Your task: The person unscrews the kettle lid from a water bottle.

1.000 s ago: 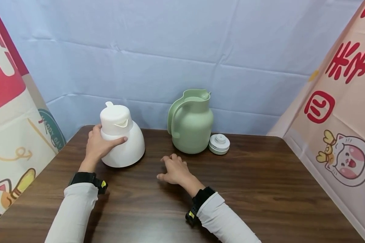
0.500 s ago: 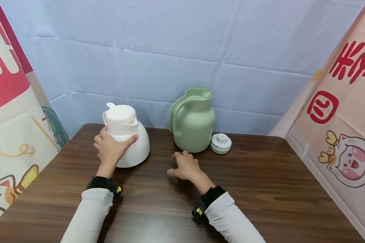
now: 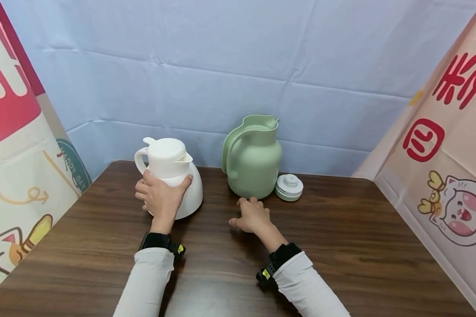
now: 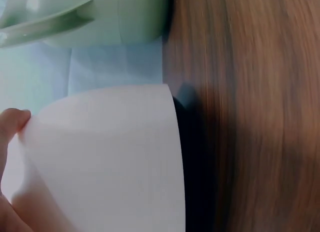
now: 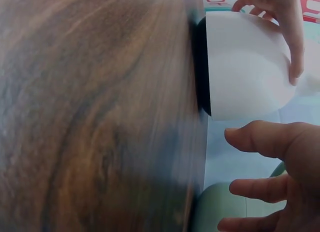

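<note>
A white lidded jug (image 3: pixel 176 178) stands upright on the brown wooden table (image 3: pixel 341 246). My left hand (image 3: pixel 161 197) grips its body from the near side, thumb on the right; the right wrist view shows that hand's fingers (image 5: pixel 290 37) wrapped over the white jug (image 5: pixel 245 67). To its right stands a pale green jug (image 3: pixel 254 158) with no lid, handle facing left. My right hand (image 3: pixel 253 215) rests on the table just in front of the green jug, fingers loosely bent and holding nothing. In the left wrist view the white jug (image 4: pixel 105 157) fills the frame below the green jug (image 4: pixel 95 17).
A round pale green lid (image 3: pixel 288 187) lies on the table right of the green jug. A blue cloth backdrop (image 3: pixel 238 66) closes the back. Printed banners stand at the left (image 3: pixel 16 145) and right (image 3: pixel 448 145) table edges.
My left hand has slid the white jug to the right, closer to the green jug. My right hand has moved forward and right, up to the green jug's base.
</note>
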`<state>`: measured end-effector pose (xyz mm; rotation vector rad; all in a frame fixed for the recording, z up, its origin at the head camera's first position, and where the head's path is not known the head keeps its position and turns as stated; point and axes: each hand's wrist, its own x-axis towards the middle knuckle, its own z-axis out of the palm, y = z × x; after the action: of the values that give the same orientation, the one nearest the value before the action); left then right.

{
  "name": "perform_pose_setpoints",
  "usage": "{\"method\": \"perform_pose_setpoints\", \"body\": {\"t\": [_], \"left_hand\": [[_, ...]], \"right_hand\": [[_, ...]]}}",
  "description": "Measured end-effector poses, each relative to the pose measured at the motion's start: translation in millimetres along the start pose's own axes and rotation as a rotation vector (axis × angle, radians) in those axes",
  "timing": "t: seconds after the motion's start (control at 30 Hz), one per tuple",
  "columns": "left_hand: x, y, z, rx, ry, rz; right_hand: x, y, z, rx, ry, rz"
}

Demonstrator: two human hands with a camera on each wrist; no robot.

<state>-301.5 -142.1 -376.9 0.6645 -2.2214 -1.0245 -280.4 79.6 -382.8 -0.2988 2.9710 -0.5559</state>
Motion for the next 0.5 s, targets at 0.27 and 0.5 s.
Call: {"method": "perform_pose_setpoints", "body": {"t": [0.27, 0.5], "left_hand": [[-5.7, 2.0, 4.0, -0.029, 0.024, 0.000], [-6.5, 1.9, 2.3, -0.032, -0.004, 0.009]], "right_hand": [[2.1, 5.0, -3.0, 0.010, -0.009, 0.004], [2.8, 5.2, -4.3, 0.002, -0.021, 0.005]]}}
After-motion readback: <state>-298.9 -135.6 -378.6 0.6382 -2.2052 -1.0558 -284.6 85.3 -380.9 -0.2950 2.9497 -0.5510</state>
